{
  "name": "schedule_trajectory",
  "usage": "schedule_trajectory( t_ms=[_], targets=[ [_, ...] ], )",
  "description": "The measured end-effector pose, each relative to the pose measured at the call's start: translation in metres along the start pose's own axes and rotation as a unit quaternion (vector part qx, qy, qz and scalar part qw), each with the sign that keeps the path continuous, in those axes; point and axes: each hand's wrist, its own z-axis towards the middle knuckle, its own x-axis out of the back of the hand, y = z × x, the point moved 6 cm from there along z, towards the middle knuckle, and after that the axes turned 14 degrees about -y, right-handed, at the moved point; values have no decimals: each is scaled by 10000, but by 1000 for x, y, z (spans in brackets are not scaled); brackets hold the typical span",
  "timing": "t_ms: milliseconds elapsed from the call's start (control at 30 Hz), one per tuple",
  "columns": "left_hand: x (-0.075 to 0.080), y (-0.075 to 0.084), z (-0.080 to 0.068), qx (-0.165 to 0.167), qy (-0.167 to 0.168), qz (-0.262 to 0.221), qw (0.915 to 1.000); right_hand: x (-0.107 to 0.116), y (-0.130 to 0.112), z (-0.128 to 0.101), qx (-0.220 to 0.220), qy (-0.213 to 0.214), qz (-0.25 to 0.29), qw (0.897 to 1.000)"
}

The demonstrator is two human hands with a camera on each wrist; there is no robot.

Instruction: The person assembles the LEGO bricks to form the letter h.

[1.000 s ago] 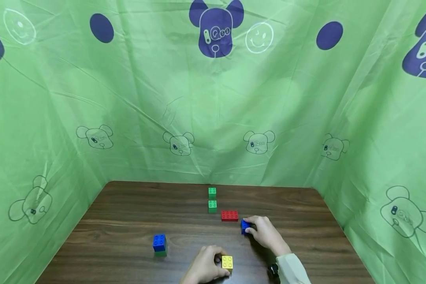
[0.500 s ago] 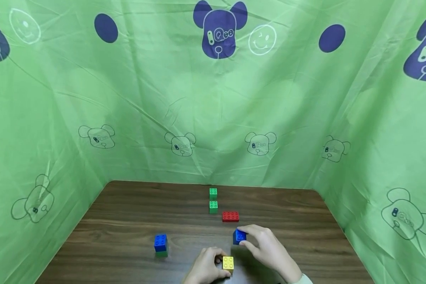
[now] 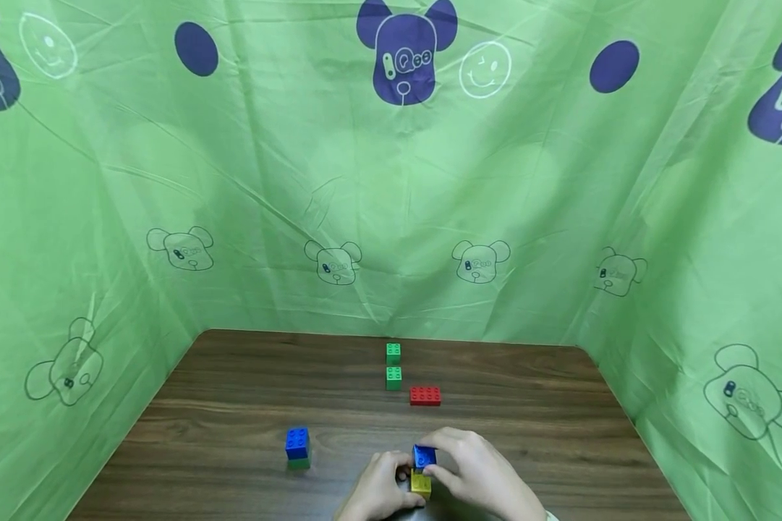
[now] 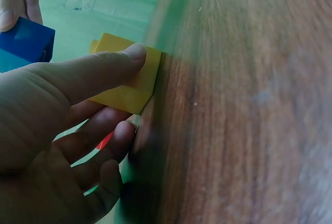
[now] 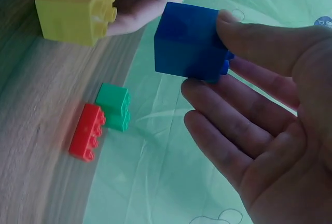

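My left hand point(image 3: 379, 486) pinches a yellow building brick point(image 3: 420, 485) between thumb and fingers, low at the table; its thumb lies along the brick's side in the left wrist view. Just above, my right hand point(image 3: 478, 470) holds a blue building brick point(image 5: 188, 40) by its sides, thumb on one side and fingers on the other. A gap separates the blue brick from the studs of the yellow brick point(image 5: 78, 14) in the right wrist view. From the head view, the blue brick overlaps the far part of the yellow one.
A blue brick point(image 3: 297, 443) sits on a green brick point(image 3: 299, 463) to the left. Beyond the hands lie a long red brick point(image 3: 425, 396) and two green bricks, one nearer point(image 3: 393, 378) and one farther point(image 3: 393, 353). Green cloth point(image 3: 391, 304) encloses the wooden table point(image 3: 247, 391).
My right hand has carried the blue brick toward me and leftward, from beside the red brick to over the yellow one. The left hand keeps its grip in place.
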Motion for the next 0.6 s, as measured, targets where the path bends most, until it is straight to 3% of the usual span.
schedule_trajectory(
  t_ms=[367,600],
  targets=[
    [-1,-2,-3,107,155,9,9998,-24,4,1,-102,-668,479,9966],
    [-2,1,-2,-11,208,-10,9998,-29,5,-1,-48,-623,531,9966]
  ],
)
